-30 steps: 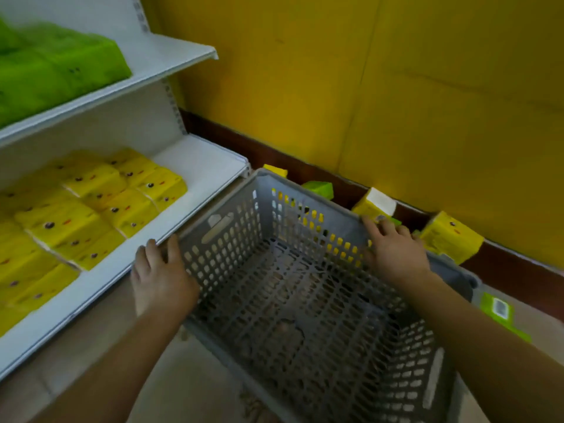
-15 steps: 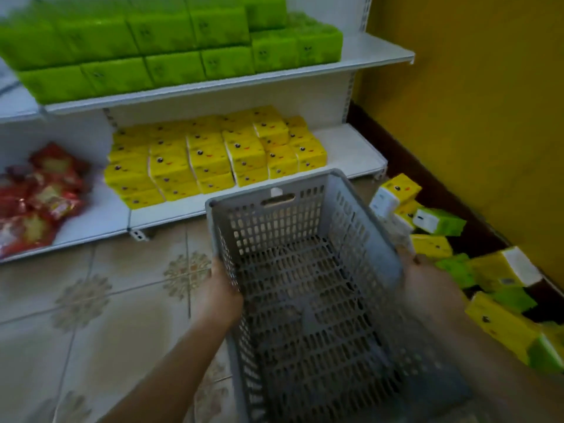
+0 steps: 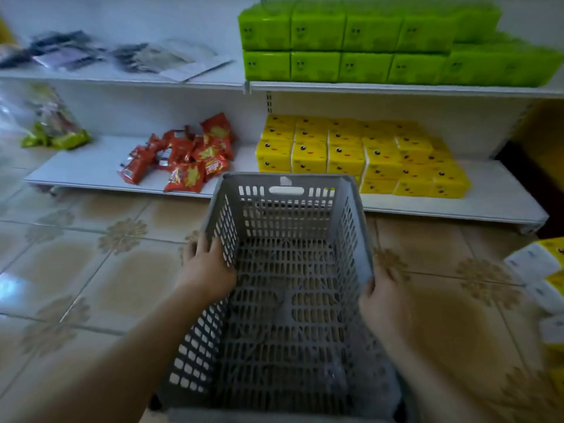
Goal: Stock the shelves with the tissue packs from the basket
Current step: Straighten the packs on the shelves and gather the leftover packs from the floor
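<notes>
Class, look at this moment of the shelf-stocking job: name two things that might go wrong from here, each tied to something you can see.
1. The grey slotted plastic basket looks empty, while loose yellow and white tissue packs lie on the tiled floor at right; they may be left unstocked or stepped on.
2. The left hand and right hand hold only the side rims; the basket might tip.

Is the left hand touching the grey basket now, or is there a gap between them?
Touching. In the head view, the left hand grips the left wall of the grey basket, with fingers on the outside of it and no gap visible.
</notes>
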